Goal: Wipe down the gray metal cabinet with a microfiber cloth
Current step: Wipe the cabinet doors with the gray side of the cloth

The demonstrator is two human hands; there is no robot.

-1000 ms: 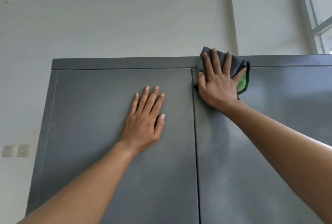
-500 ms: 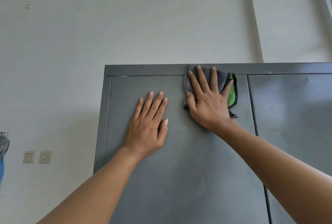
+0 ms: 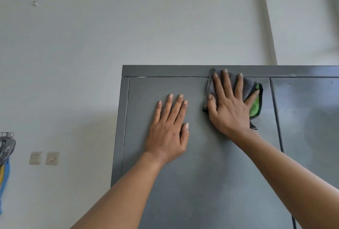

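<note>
The gray metal cabinet [image 3: 201, 182] fills the lower right of the view, its two doors meeting at a seam to the right of my hands. My right hand [image 3: 229, 107] presses a folded gray and green microfiber cloth [image 3: 254, 107] flat against the top of the left door, fingers spread and straight, fingertips reaching the cabinet's top rail. My left hand [image 3: 170, 129] rests flat on the same door, just left of the cloth, holding nothing.
A pale wall [image 3: 91, 36] stands behind and left of the cabinet. Two wall switches [image 3: 44, 158] sit low on the left. Some hanging cords or straps [image 3: 5, 155] show at the left edge. A vertical wall corner [image 3: 268, 26] runs above the cabinet.
My right hand slid the cloth leftward from the door seam onto the left door. The view also turned left, so the cabinet sits farther right in frame. My left hand stayed flat on the door.
</note>
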